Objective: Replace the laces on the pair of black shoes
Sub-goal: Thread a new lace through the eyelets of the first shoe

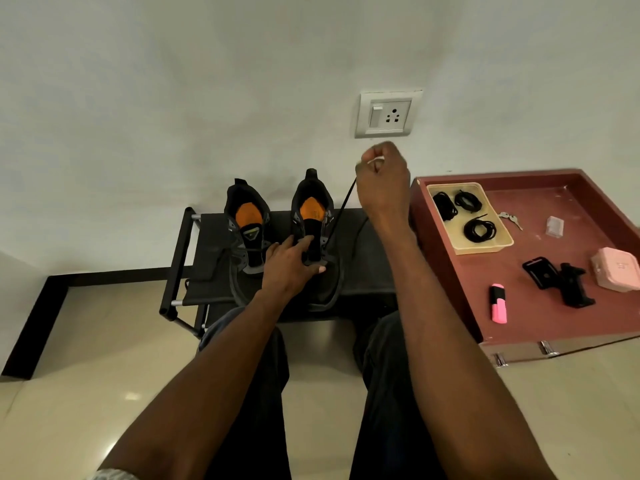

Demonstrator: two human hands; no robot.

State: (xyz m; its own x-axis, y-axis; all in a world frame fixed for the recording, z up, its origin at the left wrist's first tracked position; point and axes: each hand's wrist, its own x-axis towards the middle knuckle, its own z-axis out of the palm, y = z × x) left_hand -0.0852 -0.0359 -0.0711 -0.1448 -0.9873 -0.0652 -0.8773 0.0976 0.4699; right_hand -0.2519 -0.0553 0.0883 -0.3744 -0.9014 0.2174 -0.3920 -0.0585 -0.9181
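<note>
The lace [341, 211] runs taut as a thin black line from the eyelets on the near part of the right-hand shoe [317, 237] up and away to the right hand [382, 178], whose grip is pinched closed on the lace's far end in front of the wall, just below the wall socket [388, 114]. Its long axis therefore slants from low and near at the shoe to high and far-right at the grip, so the pull looks to be along that line, drawing the lace out through the eyelets. The left hand [291, 268] is the nearer one to the shoe: it presses down on the tongue and laced front with fingers spread and mostly straight, holding the shoe steady without closing around anything. There are two black shoes with orange insoles, side by side on a low black rack [207, 271], toes toward the person; the left-hand shoe [247, 230] appears to have a lace through it. Well apart to the right, a red tray [554, 327] holds a cream box [498, 245] with three coiled black laces [479, 230], plus one pink highlighter [498, 303], one black clip mount [561, 280], one pink case [616, 273], keys [510, 218], and one small clear piece [554, 226].
</note>
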